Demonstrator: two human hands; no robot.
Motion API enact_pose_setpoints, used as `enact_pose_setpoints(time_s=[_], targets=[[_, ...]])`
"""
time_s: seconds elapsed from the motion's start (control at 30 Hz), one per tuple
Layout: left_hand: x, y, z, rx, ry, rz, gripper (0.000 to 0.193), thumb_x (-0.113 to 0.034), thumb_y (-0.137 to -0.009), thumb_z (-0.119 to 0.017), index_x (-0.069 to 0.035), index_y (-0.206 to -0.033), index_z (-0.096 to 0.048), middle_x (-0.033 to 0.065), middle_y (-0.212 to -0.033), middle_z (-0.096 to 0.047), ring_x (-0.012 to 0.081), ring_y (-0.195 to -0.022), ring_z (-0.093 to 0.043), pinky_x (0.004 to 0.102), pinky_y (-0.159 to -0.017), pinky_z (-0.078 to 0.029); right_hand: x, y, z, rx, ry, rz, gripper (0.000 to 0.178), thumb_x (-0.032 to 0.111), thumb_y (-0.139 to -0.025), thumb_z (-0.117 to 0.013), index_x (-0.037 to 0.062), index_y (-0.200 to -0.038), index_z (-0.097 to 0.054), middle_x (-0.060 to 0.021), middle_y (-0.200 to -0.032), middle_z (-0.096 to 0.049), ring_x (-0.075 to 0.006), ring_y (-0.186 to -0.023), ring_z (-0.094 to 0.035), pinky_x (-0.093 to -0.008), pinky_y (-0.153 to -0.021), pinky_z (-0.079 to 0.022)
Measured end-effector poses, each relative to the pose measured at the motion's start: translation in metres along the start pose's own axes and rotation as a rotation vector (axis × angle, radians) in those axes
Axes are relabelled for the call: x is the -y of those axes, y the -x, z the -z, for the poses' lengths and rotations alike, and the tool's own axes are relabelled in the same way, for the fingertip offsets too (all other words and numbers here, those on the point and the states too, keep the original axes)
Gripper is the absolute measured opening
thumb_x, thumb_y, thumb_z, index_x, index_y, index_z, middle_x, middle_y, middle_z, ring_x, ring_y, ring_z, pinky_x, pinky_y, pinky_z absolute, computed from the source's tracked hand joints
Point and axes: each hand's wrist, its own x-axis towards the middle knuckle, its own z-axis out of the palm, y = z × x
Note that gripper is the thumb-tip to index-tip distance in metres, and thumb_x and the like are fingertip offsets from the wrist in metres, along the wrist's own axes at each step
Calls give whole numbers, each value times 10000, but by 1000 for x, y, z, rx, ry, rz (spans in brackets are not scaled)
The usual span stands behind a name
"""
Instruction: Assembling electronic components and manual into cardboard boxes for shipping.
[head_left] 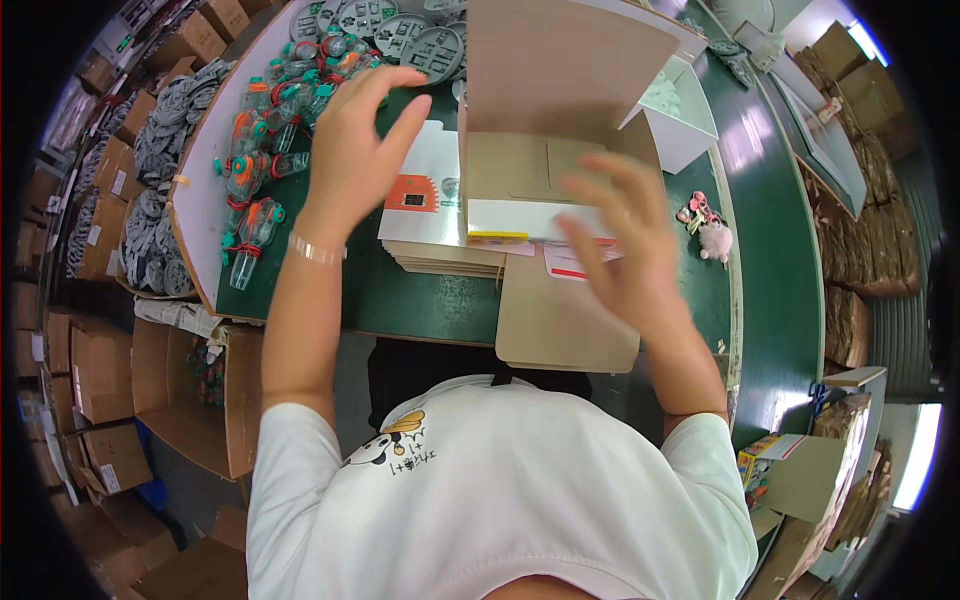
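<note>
My left hand (362,145) is raised over the green table with its thumb and fingers apart and nothing in them. It is nearest to a heap of clear plastic bottles (262,222) with teal caps and red cords. In front of me stands an open cardboard box (500,165), brown inside and white outside, its tall lid upright and its front flap (565,315) hanging over the table edge. My right hand (635,245) is over the box's right front side, somewhat blurred, fingers spread and empty. Left of the box lies a stack of flat printed cartons (440,255).
Grey round plastic trays (400,35) lie at the back left. A white bin (682,120) with pale pieces stands behind the box at right, and a pink fluffy keychain (714,238) lies at the right. Cardboard boxes (200,390) stand at the lower left.
</note>
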Motion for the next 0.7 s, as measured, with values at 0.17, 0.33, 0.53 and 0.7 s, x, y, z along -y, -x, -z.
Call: enact_pose_setpoints(time_s=[0.17, 0.33, 0.53, 0.7], targets=[[74, -49, -65, 373, -135, 62, 318, -259, -852, -707, -48, -1087, -667, 172, -1093, -687, 365, -1019, -640, 419, -879, -511, -85, -68, 40, -436, 110, -67, 152, 124, -859, -692, 64, -995, -724, -86, -963, -700, -249, -941, -654, -343, -826, -511], [110, -70, -123, 543, -257, 145, 450, -345, -875, -629, 9, -1151, -599, 242, -1110, -677, 386, -1046, -652, 454, -885, -518, -224, -108, 18, 219, 245, -465, 325, 297, -831, -709, 73, -1066, -728, -135, -1100, -717, -281, -1032, -670, -376, -905, -501], [83, -77, -130, 601, -305, 419, 526, -383, -911, -504, 77, -1162, -457, 311, -1085, -669, 425, -1050, -661, 496, -877, -527, -307, -100, 5, 640, 214, -530, 374, 294, -735, -741, 71, -1035, -740, -150, -1045, -727, -267, -1006, -677, -381, -884, -511], [86, -75, -140, 566, -327, 437, 509, -388, -905, -518, 54, -1143, -437, 307, -1068, -675, 428, -1015, -674, 496, -849, -538, -288, -115, 2, 842, 312, -563, 352, 274, -674, -743, 74, -964, -745, -133, -982, -733, -270, -959, -680, -393, -826, -526]])
